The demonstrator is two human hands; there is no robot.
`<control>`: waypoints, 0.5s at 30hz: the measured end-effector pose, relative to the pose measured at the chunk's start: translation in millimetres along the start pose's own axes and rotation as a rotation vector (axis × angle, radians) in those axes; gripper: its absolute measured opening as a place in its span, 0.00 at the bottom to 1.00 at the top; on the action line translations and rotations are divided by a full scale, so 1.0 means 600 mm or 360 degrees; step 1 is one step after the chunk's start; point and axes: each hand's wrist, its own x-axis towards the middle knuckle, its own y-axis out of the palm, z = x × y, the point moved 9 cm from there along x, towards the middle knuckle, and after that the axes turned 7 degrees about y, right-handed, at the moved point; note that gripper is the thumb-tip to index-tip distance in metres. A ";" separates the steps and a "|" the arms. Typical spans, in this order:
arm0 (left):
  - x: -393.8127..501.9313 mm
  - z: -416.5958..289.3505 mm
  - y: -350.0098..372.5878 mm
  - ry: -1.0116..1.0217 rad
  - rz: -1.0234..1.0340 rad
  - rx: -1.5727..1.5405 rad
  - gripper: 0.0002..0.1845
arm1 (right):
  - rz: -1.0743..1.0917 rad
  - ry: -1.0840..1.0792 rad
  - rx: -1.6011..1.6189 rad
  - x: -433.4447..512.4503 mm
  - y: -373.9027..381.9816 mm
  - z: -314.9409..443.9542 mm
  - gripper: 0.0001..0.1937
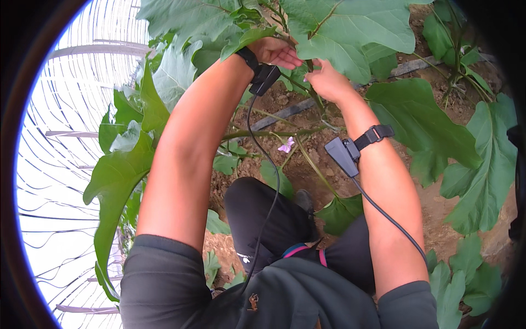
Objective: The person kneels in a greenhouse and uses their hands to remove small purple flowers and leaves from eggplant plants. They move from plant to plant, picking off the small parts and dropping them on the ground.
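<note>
Both hands are up among the leaves of an eggplant plant near the top of the view. My left hand (279, 52) is beside a stem, palm partly showing and fingers extended; a leaf covers part of it, and whether it holds anything is unclear. Close to its right, my right hand (327, 80) has thumb and fingers brought together at the plant's stem (310, 66), just under a broad green leaf (349, 31). Its fingertips are partly hidden. Lower down, a pale purple flower (286, 144) hangs near a side branch (267, 133).
Large leaves (423, 119) spread at the right, others (119, 177) at the left. A dark drip line (283, 114) crosses the brown soil (328, 164). Cables (271, 164) run from the wrist devices along my arms. Greenhouse ribs (98, 50) stand at far left.
</note>
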 end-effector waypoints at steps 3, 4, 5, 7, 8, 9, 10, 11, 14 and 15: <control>-0.013 -0.002 0.013 -0.0077 -0.0217 0.0044 0.17 | 0.0042 0.0049 0.0006 0.009 0.005 -0.013 0.38; -0.014 -0.006 0.021 -0.0043 -0.0241 0.0035 0.16 | 0.0047 0.0069 -0.0002 0.012 0.007 -0.018 0.38; -0.017 -0.009 0.025 -0.0010 -0.0278 0.0050 0.16 | 0.0029 0.0060 -0.0012 0.014 0.006 -0.021 0.38; -0.021 -0.008 0.030 0.0040 -0.0338 -0.0064 0.13 | 0.0023 -0.0013 0.0091 0.020 0.008 -0.018 0.36; -0.022 -0.008 0.032 0.0070 -0.0361 -0.0097 0.13 | 0.0013 -0.0046 0.0146 0.022 0.008 -0.018 0.36; -0.021 -0.011 0.035 0.0118 -0.0362 -0.0114 0.12 | 0.0005 -0.0079 0.0200 0.023 0.008 -0.018 0.35; -0.020 -0.009 0.037 0.0126 -0.0359 -0.0137 0.12 | 0.0003 -0.0097 0.0259 0.024 0.009 -0.019 0.35; -0.018 -0.006 0.038 0.0109 -0.0376 -0.0173 0.12 | -0.0024 -0.0095 0.0325 0.026 0.007 -0.022 0.35; -0.014 0.001 0.040 0.0105 -0.0419 -0.0197 0.13 | -0.0016 -0.0104 0.0544 0.023 0.009 -0.029 0.35; -0.011 0.003 0.042 0.0103 -0.0444 -0.0202 0.12 | 0.0003 -0.0077 0.0585 0.022 0.010 -0.033 0.35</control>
